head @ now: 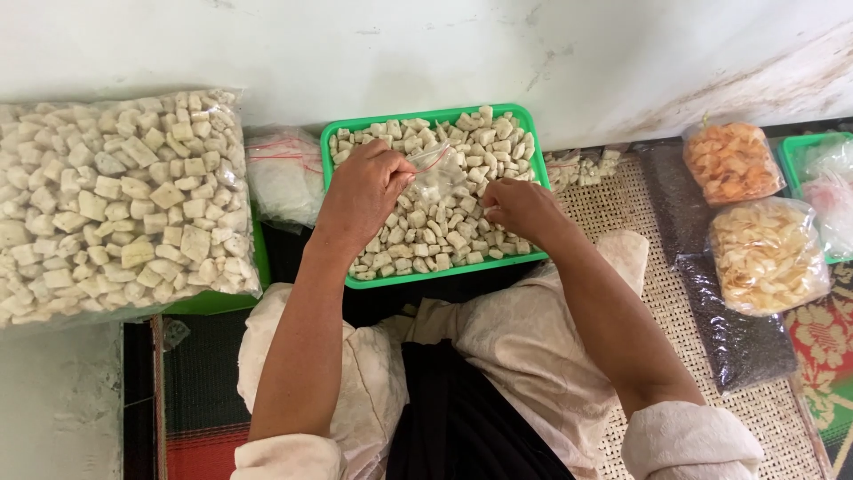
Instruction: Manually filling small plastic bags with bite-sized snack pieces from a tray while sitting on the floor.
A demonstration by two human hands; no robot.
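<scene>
A green tray [444,275] filled with small pale square crackers [449,227] rests on my lap against the white wall. My left hand [360,191] hovers over the tray's left half and pinches the edge of a small clear plastic bag [435,171] with a red seal line. My right hand [520,209] lies over the crackers on the tray's right side, fingers curled; whether it holds crackers is hidden.
A large clear bag of the same pale crackers [120,200] lies to the left. A pile of small empty bags [283,173] sits beside the tray. On the right are bags of orange chips [730,162], yellow chips [766,256] and dark grains [742,342], on a woven mat [613,200].
</scene>
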